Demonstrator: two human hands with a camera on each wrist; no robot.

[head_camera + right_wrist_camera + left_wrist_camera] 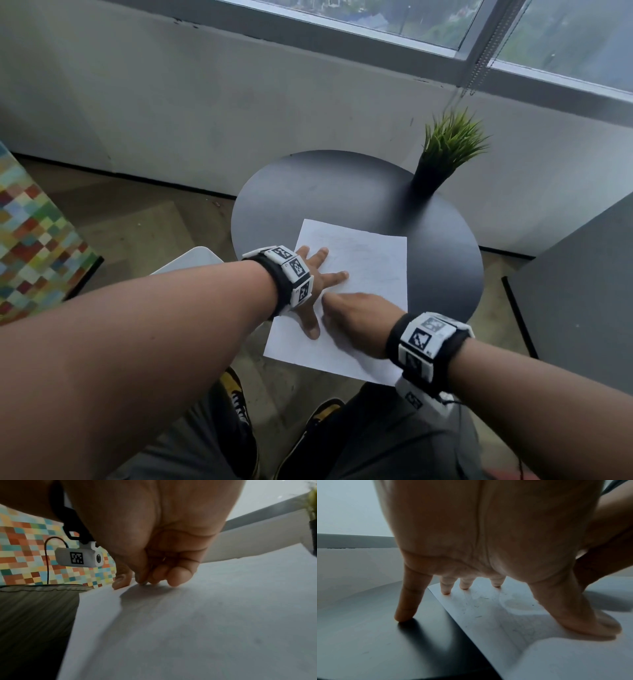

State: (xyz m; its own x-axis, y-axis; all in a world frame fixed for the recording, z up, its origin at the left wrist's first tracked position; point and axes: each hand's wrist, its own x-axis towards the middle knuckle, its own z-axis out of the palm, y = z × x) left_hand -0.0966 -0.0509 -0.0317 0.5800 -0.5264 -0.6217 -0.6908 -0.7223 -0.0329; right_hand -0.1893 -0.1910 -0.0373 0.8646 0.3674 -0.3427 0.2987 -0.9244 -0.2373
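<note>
A white sheet of paper (370, 260) lies on a round black table (325, 185), its near corner hanging over the table's front edge. My left hand (315, 284) presses flat on the sheet's left side with its fingers spread. In the left wrist view the little finger (406, 601) stands on the bare table (368, 642), while the thumb and other fingers touch the paper (488, 615). My right hand (356, 318) rests on the sheet just right of the left thumb. The right wrist view shows its fingers (173, 577) curled, tips on the paper (205, 615), holding nothing.
A small green plant in a black pot (442, 150) stands at the table's far right. A multicoloured checkered surface (34, 240) is at the left, a white seat (191, 260) beside the table, a grey cabinet (582, 291) at the right. Wall and window lie behind.
</note>
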